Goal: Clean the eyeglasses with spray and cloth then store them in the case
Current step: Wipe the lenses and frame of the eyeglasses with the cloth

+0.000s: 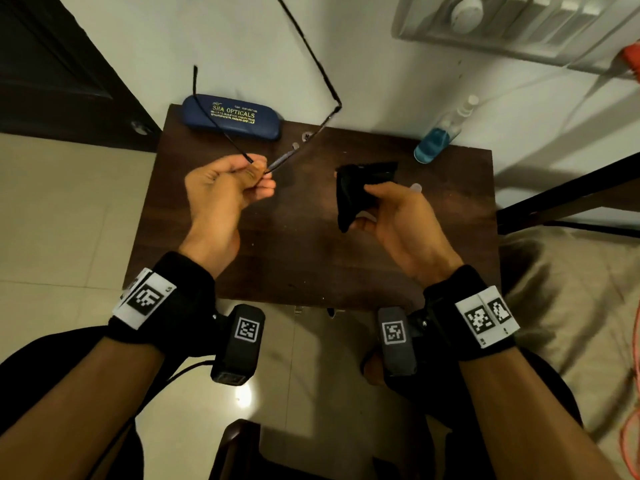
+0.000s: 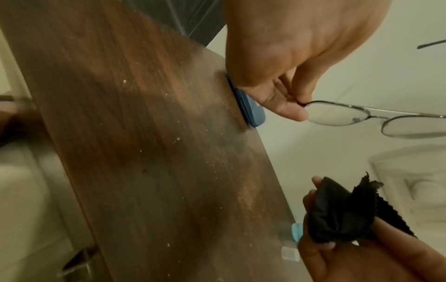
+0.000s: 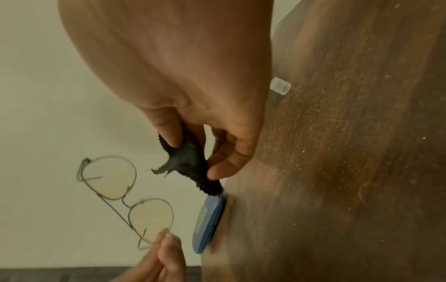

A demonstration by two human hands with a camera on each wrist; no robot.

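My left hand (image 1: pixel 259 172) pinches the thin metal eyeglasses (image 1: pixel 299 145) by the rim of one lens and holds them above the dark wooden table (image 1: pixel 311 265), temples unfolded and pointing up. The left wrist view shows the fingertips (image 2: pixel 295 109) on the rim of the eyeglasses (image 2: pixel 337 116). My right hand (image 1: pixel 363 202) grips a bunched black cloth (image 1: pixel 360 188) a short way right of the glasses, apart from them. The closed blue case (image 1: pixel 232 116) lies at the table's back left. The spray bottle (image 1: pixel 440 136) with blue liquid stands at the back right.
A small clear cap (image 1: pixel 415 187) lies on the table just beyond my right hand. A wall rises close behind the table, with a dark door at the left. A bed or cushion with light fabric (image 1: pixel 571 289) is at the right.
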